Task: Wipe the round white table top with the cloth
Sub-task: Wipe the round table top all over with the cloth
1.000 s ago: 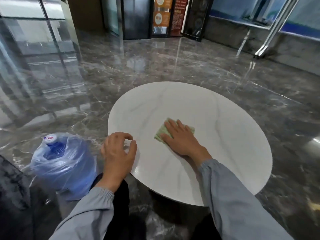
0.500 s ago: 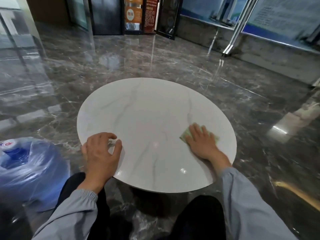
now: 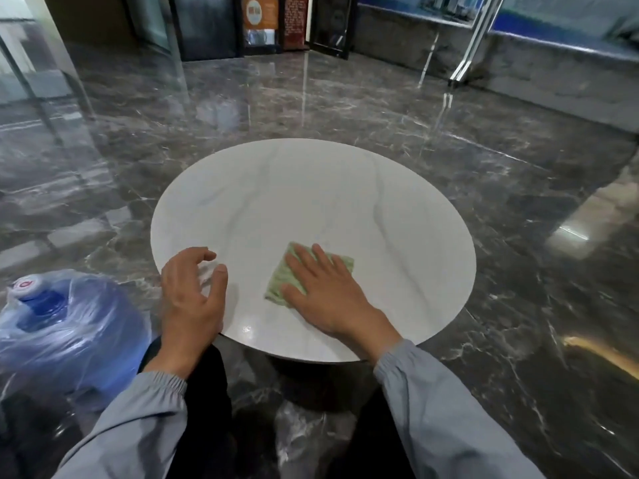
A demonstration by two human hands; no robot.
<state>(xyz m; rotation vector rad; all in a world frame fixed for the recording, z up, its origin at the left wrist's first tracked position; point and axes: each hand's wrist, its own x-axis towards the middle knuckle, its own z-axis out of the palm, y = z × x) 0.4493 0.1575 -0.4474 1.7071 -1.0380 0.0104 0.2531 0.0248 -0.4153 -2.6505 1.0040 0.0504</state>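
The round white table top [image 3: 311, 202], faintly grey-veined, fills the middle of the view. A folded green cloth [image 3: 281, 281] lies flat on its near half. My right hand [image 3: 328, 292] presses down on the cloth with straight, spread fingers and covers most of it. My left hand [image 3: 193, 295] sits at the table's near left edge with fingers loosely curved, fingertips at the surface, holding nothing.
A large blue water jug [image 3: 58, 326] wrapped in clear plastic stands on the floor just left of the table. Glossy dark marble floor [image 3: 518, 188] surrounds the table. My knees in dark trousers are under the near edge. Glass panels and doors stand at the back.
My right hand has slid the cloth from the table's right side back toward the middle of the near half. The left hand stays at the near left edge.
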